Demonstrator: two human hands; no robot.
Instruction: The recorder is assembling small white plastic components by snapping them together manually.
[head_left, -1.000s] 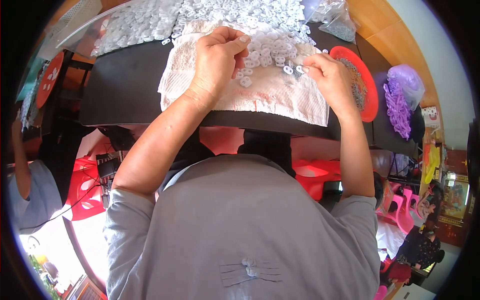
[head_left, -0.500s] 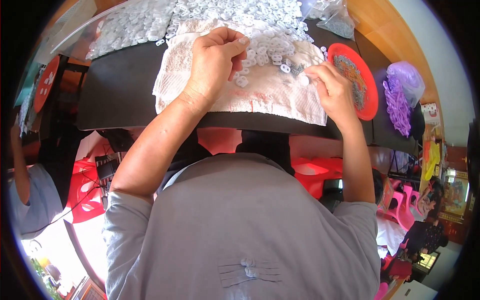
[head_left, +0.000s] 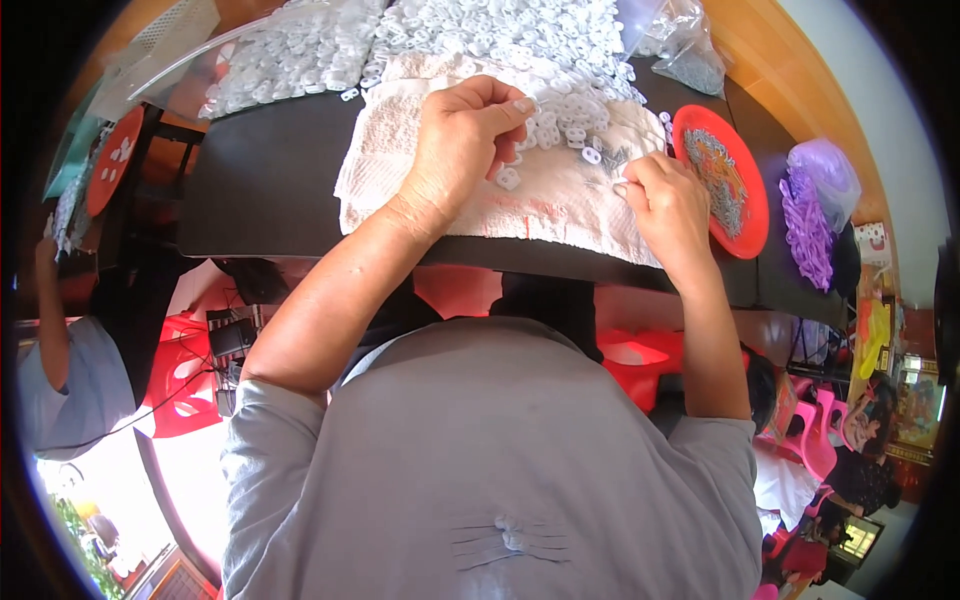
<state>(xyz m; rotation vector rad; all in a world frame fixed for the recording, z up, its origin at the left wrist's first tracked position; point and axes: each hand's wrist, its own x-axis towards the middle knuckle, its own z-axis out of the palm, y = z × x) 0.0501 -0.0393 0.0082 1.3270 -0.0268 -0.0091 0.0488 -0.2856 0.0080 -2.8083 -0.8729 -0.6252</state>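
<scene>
My left hand (head_left: 465,140) is raised over the cream towel (head_left: 400,130), thumb and forefinger pinched together; whatever lies between the tips is too small to make out. Close to its fingers is a heap of small white plastic pieces with two holes (head_left: 575,115). My right hand (head_left: 672,205) is closed in a pinch at the towel's right side, with a small white piece (head_left: 620,178) partly showing at its fingertips. Beside it on the towel lie thin grey metal bits (head_left: 618,160). A red plate (head_left: 752,225) holding many small metal parts stands just right of that hand.
A large pile of white pieces (head_left: 500,35) spans the back of the dark table (head_left: 260,180). Clear bags (head_left: 690,60) lie at the back right; purple plastic links (head_left: 805,230) are at the far right. Another person's arm (head_left: 52,310) shows at the left, near a second red plate (head_left: 112,165).
The whole view has shifted slightly, moving the scene right and down. My right hand has turned a little, and the white piece at its fingertips shows less. My left hand keeps its pinch.
</scene>
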